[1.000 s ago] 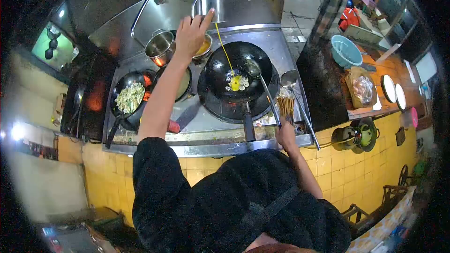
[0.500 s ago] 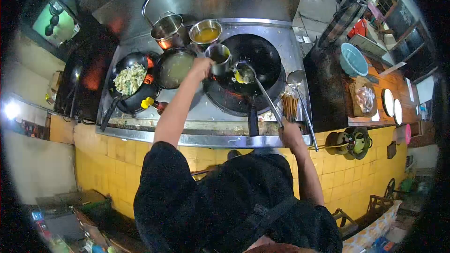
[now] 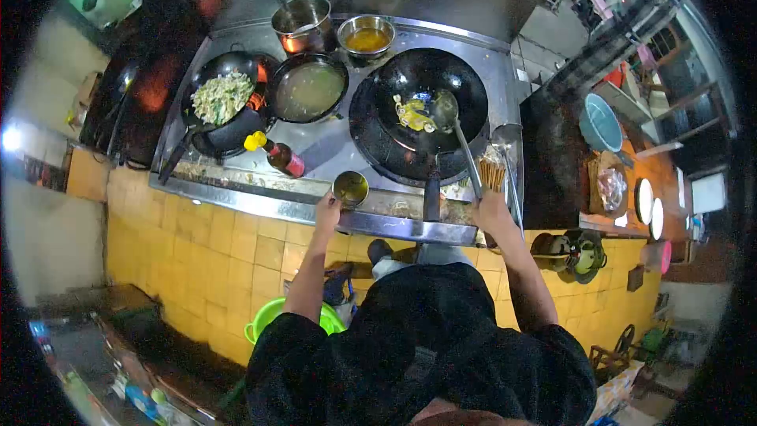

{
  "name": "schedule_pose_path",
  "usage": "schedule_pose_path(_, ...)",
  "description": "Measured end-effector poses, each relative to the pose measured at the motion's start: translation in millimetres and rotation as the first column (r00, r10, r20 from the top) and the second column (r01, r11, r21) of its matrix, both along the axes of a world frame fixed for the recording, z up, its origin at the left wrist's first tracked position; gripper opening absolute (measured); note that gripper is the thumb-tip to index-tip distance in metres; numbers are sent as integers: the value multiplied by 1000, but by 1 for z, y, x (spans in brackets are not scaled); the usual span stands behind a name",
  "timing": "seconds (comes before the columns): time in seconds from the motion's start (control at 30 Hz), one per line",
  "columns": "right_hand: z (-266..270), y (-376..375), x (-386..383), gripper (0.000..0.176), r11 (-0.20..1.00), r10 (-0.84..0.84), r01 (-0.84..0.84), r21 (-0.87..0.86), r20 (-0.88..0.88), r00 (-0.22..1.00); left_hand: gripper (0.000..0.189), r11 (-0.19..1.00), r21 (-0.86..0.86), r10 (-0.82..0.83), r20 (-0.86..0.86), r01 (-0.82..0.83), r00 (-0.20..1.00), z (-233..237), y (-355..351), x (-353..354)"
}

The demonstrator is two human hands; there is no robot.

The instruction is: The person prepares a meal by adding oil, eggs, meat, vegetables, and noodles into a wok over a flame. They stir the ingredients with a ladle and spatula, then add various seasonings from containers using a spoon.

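My left hand (image 3: 328, 211) is closed on a metal mug (image 3: 350, 188) with some yellowish liquid inside, held near the stove's front edge. My right hand (image 3: 494, 213) grips the long handle of a ladle (image 3: 445, 110). The ladle's bowl rests inside a black wok (image 3: 465, 71), touching or right beside pieces of yellow and whitish food (image 3: 412, 113). That wok's dark handle (image 3: 431, 193) points toward me, with no hand on it.
Left on the stove are a wok of pale chopped food (image 3: 223, 97), a pan of cloudy liquid (image 3: 310, 89) and a yellow-capped bottle (image 3: 276, 154). Behind stand a metal pot (image 3: 303, 28) and a bowl of orange-yellow liquid (image 3: 367, 38). Thin sticks (image 3: 493, 173) lie by my right hand.
My left hand has drawn the metal mug from beside the wok back toward me to the front edge. The ladle bowl has shifted slightly right in the wok. The camera view has shifted.
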State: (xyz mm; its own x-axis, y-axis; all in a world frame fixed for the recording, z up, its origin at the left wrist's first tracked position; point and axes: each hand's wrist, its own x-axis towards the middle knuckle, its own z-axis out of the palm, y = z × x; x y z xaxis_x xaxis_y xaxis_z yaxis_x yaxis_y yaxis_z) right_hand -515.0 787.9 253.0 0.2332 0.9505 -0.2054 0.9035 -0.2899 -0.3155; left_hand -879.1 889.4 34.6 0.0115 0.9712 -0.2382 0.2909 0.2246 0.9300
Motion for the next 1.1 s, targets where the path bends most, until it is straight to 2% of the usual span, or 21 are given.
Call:
schedule_pose_path(0.1,-1,15,30,22,1000,20,-23,-18,-153,988,36,991,132,-15,-111,30,994,-5,-2,-7)
schedule_pose_path(0.13,-8,23,38,26,991,105,-103,83,-16,994,37,993,106,-29,-246,56,969,-12,-3,-10)
schedule_pose_path(0.17,-15,26,43,26,987,133,-132,88,-14,991,38,994,77,-43,-376,77,925,-19,-3,-12)
schedule_pose_path(0.2,-5,32,36,29,994,44,-47,102,39,998,38,989,138,-4,-304,48,953,-33,-6,-14)
schedule_pose_path(0.23,1,39,34,32,992,-44,33,121,88,995,38,989,147,34,-301,11,953,-10,-11,-7)
schedule_pose_path(0.3,-13,53,52,36,987,48,-51,150,29,998,37,955,277,144,-135,-102,980,39,-31,8)
schedule_pose_path(0.37,-14,66,64,43,987,117,-135,89,183,976,36,886,459,257,-376,-62,890,54,-47,16)
schedule_pose_path(0.4,-27,69,80,42,992,96,-105,69,125,988,36,851,503,378,-386,-151,842,62,-59,22)
schedule_pose_path(0.43,-34,74,109,43,977,194,-201,74,94,976,37,800,552,498,-392,-236,773,71,-71,32)
schedule_pose_path(0.5,-16,71,130,43,951,306,-309,23,98,947,34,738,417,642,-194,-530,742,86,-101,51)
schedule_pose_path(0.53,14,66,121,30,953,302,-301,32,-27,953,33,705,469,685,-257,-531,682,73,-118,57)
schedule_pose_path(0.57,22,56,125,30,952,302,-300,60,-38,953,32,675,513,724,-324,-530,608,60,-137,62)
schedule_pose_path(0.63,-7,48,141,31,937,342,-339,83,-15,940,29,671,446,739,-336,-592,584,90,-184,89)
schedule_pose_path(0.7,-66,45,167,31,868,482,-475,145,-16,876,28,609,470,793,-393,-640,466,48,-235,108)
schedule_pose_path(0.77,-25,34,135,41,850,523,-524,-40,-45,851,27,571,343,800,-434,-746,413,30,-292,136)
schedule_pose_path(0.8,-25,38,139,39,841,536,-539,-52,-50,842,26,543,183,767,-505,-819,396,23,-318,147)
schedule_pose_path(0.83,-32,52,146,37,828,556,-560,-35,-76,828,28,461,209,811,-495,-862,314,1,-347,163)
schedule_pose_path(0.93,-52,86,154,34,801,593,-598,15,-151,791,33,338,-172,700,-611,-925,369,-56,-444,194)
schedule_pose_path(0.97,-61,90,154,35,769,635,-640,9,-132,761,34,256,-326,653,-635,-910,412,-64,-473,203)
schedule_pose_path(1.03,-84,106,158,34,427,890,-904,-40,193,412,36,147,-591,534,-627,-793,567,-77,-520,222)
schedule_pose_path(1.1,-119,119,173,34,417,900,-908,-37,155,407,36,171,-796,394,-485,-581,781,-64,-553,240)
